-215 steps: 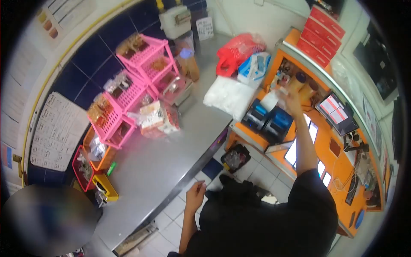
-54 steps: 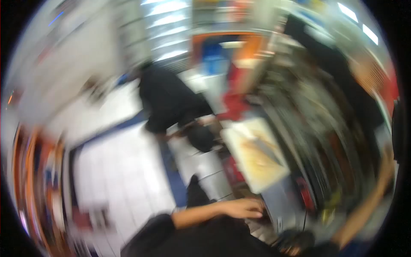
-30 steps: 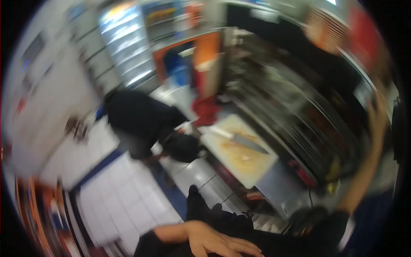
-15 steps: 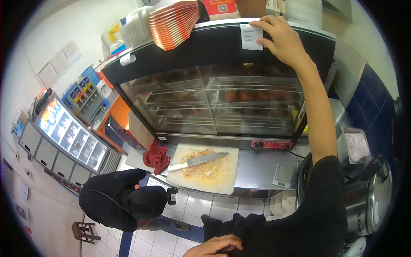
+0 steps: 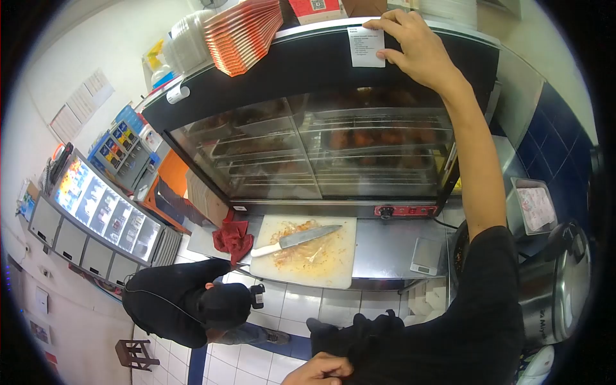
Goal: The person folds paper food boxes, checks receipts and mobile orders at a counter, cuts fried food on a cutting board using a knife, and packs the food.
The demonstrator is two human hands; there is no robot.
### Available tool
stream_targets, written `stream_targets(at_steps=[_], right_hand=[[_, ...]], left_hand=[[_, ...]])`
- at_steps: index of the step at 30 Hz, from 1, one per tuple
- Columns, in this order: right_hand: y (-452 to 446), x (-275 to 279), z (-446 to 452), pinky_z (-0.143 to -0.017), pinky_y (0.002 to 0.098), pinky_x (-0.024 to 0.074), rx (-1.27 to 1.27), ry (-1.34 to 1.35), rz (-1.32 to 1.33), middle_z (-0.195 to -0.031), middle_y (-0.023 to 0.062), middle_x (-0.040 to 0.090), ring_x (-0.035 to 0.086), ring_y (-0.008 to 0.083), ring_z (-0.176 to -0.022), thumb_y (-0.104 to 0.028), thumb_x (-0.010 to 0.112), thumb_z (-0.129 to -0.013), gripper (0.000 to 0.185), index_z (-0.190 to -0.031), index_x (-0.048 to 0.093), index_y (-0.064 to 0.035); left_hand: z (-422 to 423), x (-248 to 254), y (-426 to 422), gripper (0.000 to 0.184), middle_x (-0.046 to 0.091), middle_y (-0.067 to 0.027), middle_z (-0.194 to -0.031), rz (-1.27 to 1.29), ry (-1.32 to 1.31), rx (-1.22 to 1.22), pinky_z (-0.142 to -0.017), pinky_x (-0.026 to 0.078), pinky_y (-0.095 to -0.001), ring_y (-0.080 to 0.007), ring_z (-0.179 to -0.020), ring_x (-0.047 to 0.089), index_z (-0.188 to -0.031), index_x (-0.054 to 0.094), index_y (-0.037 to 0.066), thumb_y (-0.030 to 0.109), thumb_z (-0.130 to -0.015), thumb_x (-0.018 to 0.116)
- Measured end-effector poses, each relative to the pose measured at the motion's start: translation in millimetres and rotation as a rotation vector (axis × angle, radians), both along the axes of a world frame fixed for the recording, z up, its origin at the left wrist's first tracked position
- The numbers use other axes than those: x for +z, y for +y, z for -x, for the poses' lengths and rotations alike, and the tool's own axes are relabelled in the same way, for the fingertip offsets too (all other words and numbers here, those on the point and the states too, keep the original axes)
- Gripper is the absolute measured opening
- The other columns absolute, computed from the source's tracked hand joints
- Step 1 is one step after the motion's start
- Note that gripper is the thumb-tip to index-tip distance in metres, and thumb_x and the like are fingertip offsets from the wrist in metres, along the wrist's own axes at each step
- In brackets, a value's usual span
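My right hand (image 5: 414,51) is raised to the black top panel of a glass-fronted warming cabinet (image 5: 308,80). Its thumb and fingertips grip the right side of a white printed paper slip (image 5: 366,47), which lies against the panel. My left hand (image 5: 319,369) is low in front of my dark clothing, fingers curled in; anything inside them is hidden. Between me and the cabinet, a white-handled knife (image 5: 308,236) rests on a white cutting board (image 5: 337,273) strewn with food scraps. A crumpled red cloth (image 5: 232,240) lies left of the board.
A co-worker in black (image 5: 186,298) bends forward at the left. On the cabinet's top stand pleated orange-red cartons (image 5: 244,35) and clear plastic containers (image 5: 186,48). A small scale (image 5: 425,255) sits right of the board; a large metal pot (image 5: 552,298) stands further right.
My view has shifted slightly, and the slip's print now faces me more clearly. My right hand stays at the slip. The co-worker's arm has extended toward the red cloth.
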State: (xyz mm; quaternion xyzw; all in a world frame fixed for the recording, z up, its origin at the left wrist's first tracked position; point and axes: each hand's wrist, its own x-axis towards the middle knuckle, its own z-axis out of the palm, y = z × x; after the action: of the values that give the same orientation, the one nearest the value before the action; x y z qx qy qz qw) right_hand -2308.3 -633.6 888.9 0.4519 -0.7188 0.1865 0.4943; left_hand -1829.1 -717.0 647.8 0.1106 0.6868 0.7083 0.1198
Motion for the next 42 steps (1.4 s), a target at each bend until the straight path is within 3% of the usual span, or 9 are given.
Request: stream_targets(at_steps=[5,9,17,18,19,22,25,32,42], right_hand=[[2.4,1.1,5.7,-0.103,0.0397,0.044,-0.011,-0.012,-0.058,-0.126,0.0065,0.059,0.053,0.0278,-0.12,-0.016,0.075,-0.082,0.052,-0.132,0.059,-0.017],[8.4,21.9,-30.3,-0.1,0.0407,0.0446,0.115,-0.184,-0.096,-0.121,0.0203,0.059,0.054,0.0376,-0.116,-0.011,0.074,-0.075,0.055,-0.128,0.06,-0.0059],[4.7,20.1,-34.4,-0.102,0.0399,0.0441,0.187,-0.152,0.039,-0.118,0.0183,0.061,0.055,0.0349,-0.116,-0.012,0.072,-0.071,0.053,-0.123,0.062,-0.0047],[3.1,21.0,-40.2,-0.103,0.0405,0.0436,0.179,-0.2,0.057,-0.12,0.018,0.062,0.055,0.0348,-0.117,-0.011,0.07,-0.072,0.052,-0.123,0.06,-0.0028],[1.1,22.2,-42.4,-0.107,0.0407,0.041,0.234,-0.356,0.075,-0.127,0.0172,0.06,0.053,0.0338,-0.123,-0.015,0.071,-0.074,0.057,-0.129,0.058,-0.0049],[-0.7,4.1,23.4,-0.109,0.0412,0.0396,0.199,-0.14,0.078,-0.136,0.0144,0.056,0.052,0.0287,-0.127,-0.032,0.067,-0.09,0.058,-0.144,0.05,-0.0179],[-4.8,1.9,28.8,-0.106,0.0398,0.0422,0.248,-0.191,0.198,-0.14,0.0148,0.054,0.053,0.0275,-0.128,-0.038,0.061,-0.096,0.056,-0.145,0.049,-0.0136],[-34.1,-85.9,-24.5,-0.081,0.0326,0.0498,0.772,-0.342,0.744,-0.109,0.0174,0.066,0.061,0.02,-0.091,-0.022,0.041,-0.106,0.035,-0.112,0.062,0.0057],[-299.2,-207.0,-236.5,-0.066,0.0286,0.0498,1.147,-1.309,-0.043,-0.081,0.0084,0.065,0.061,0.0144,-0.071,-0.044,0.053,-0.101,0.048,-0.109,0.065,0.0021]], left_hand=[[16.4,-9.7,21.8,0.047,0.049,-0.009,-0.064,-0.244,0.455,0.167,-0.054,0.034,-0.0392,-0.0244,-0.059,0.048,-0.091,0.061,0.002,0.049,-0.095,0.059],[15.2,15.4,17.3,0.048,0.049,-0.009,-0.063,-0.196,0.272,0.184,-0.054,0.034,-0.0401,-0.0262,-0.057,0.047,-0.079,0.055,0.004,0.049,-0.095,0.06],[3.0,-11.1,4.9,0.046,0.059,-0.0205,-0.096,-0.169,0.328,0.058,-0.062,0.047,-0.0361,-0.0279,-0.083,0.06,-0.101,0.061,0.001,0.047,-0.095,0.061],[1.1,-12.1,1.4,0.044,0.057,-0.016,-0.121,-0.208,0.303,-0.008,-0.093,0.043,-0.0363,-0.0257,-0.106,0.056,-0.122,0.057,-0.005,0.034,-0.1,0.057],[-1.6,-11.5,-0.4,0.044,0.057,-0.016,-0.121,-0.214,0.308,0.039,-0.093,0.043,-0.0363,-0.0257,-0.106,0.056,-0.122,0.057,-0.005,0.034,-0.1,0.057],[-7.6,2.6,-5.7,0.031,0.054,-0.0069,-0.076,-0.167,0.164,0.065,-0.06,0.039,-0.0317,-0.0176,-0.065,0.049,-0.095,0.061,0.0,0.031,-0.095,0.066],[-22.4,-35.3,-8.4,0.033,0.048,-0.0051,-0.066,-0.145,0.08,-0.043,-0.054,0.035,-0.0327,-0.0162,-0.058,0.046,-0.081,0.059,0.001,0.03,-0.096,0.066],[-18.0,-22.0,-91.1,0.029,0.059,-0.0015,-0.07,-0.034,0.166,0.542,-0.058,0.043,-0.0278,-0.0081,-0.066,0.054,-0.086,0.064,0.003,0.028,-0.1,0.061],[36.1,44.3,-469.1,0.034,0.054,0.0021,-0.066,0.119,0.448,1.386,-0.052,0.037,-0.022,-0.0046,-0.059,0.047,-0.103,0.068,-0.001,0.032,-0.101,0.059]])
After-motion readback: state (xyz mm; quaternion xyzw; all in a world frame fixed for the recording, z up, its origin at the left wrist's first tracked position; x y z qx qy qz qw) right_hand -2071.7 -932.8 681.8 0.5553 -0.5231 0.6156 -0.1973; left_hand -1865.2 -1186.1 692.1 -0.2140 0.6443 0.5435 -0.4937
